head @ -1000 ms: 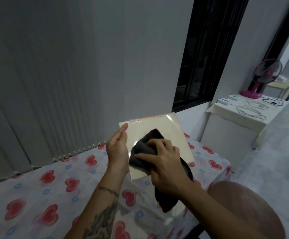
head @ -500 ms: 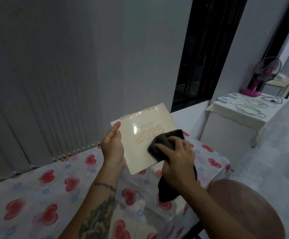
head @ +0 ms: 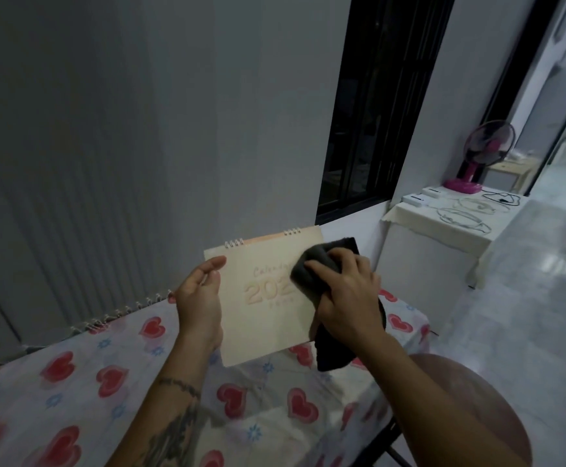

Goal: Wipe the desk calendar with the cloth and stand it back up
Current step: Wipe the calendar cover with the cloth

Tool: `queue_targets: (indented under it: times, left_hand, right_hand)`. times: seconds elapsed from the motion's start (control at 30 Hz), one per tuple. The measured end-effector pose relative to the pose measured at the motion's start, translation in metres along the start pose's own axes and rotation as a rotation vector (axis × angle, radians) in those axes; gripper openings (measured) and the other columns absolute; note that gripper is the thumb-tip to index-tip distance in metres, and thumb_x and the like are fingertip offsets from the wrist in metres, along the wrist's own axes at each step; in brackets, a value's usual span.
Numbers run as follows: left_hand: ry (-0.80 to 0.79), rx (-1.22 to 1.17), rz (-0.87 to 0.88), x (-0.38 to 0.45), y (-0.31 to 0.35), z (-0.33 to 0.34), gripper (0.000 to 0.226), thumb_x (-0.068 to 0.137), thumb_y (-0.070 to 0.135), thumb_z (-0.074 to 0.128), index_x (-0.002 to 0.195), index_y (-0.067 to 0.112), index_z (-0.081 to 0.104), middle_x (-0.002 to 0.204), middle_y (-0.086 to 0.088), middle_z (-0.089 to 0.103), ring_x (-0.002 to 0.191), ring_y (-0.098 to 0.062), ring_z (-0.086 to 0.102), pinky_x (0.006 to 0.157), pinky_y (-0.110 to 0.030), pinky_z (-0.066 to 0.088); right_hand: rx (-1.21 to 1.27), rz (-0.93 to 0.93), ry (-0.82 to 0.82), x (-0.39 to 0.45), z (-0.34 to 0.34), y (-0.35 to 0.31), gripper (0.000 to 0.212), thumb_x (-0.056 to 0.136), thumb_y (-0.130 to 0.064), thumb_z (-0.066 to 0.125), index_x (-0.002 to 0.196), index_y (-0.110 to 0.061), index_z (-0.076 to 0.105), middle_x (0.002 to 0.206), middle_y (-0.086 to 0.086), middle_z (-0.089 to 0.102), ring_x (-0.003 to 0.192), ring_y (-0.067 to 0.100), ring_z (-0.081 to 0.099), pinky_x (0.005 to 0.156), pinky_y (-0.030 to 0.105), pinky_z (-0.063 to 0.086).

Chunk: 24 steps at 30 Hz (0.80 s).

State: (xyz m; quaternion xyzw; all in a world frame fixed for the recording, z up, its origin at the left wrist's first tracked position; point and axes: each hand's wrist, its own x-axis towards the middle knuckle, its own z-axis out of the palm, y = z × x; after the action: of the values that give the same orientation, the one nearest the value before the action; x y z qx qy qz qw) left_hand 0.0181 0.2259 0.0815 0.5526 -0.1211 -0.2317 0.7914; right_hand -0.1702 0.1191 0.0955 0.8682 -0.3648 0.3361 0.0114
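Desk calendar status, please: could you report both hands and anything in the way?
Left hand holds desk calendar by its left edge, off the table. Right hand presses cloth against the cover's upper right. Nothing in the way.

1. A single head-worn wide-angle camera looks forward and down from just above the person's forearms.
2. It faces the far grey wall, with the bench (head: pixel 72 382) low in the near left and a dark window (head: pixel 376 112) at far right.
3. Both hands sit close, near mid-frame.
4. Straight lines bow toward the edges.
5. No second view overlaps it.
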Motion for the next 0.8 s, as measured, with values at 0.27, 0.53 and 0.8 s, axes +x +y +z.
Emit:
queue_targets:
  times: [0.27, 0.53, 0.8]
  left_hand:
    - [0.038, -0.066, 0.084, 0.003, 0.003, 0.001, 0.04, 0.1, 0.016, 0.054, 0.081, 0.04, 0.08, 0.077, 0.012, 0.078, 0.056, -0.007, 0.07, 0.044, -0.024, 0.054]
    - [-0.035, 0.069, 0.107, -0.003, -0.011, -0.005, 0.038, 0.101, 0.015, 0.053, 0.086, 0.037, 0.079, 0.084, 0.006, 0.077, 0.067, -0.015, 0.069, 0.054, -0.031, 0.059]
    - [-0.001, -0.005, 0.09, -0.002, -0.008, 0.003, 0.035, 0.099, 0.016, 0.055, 0.089, 0.037, 0.08, 0.083, 0.008, 0.079, 0.061, -0.011, 0.07, 0.05, -0.029, 0.056]
  right_hand:
    - [0.011, -0.002, 0.009, 0.007, 0.001, -0.008, 0.05, 0.08, -0.021, 0.061, 0.128, -0.033, 0.053, 0.139, 0.002, 0.04, 0.124, 0.026, 0.032, 0.097, 0.044, 0.029]
    - [0.049, 0.068, -0.067, -0.005, 0.012, 0.009, 0.05, 0.082, -0.021, 0.059, 0.13, -0.034, 0.052, 0.141, 0.001, 0.039, 0.122, 0.023, 0.032, 0.098, 0.043, 0.03]
    - [0.106, 0.143, -0.041, -0.02, 0.018, 0.007, 0.053, 0.08, -0.017, 0.057, 0.131, -0.032, 0.051, 0.139, 0.002, 0.038, 0.122, 0.021, 0.032, 0.097, 0.04, 0.028]
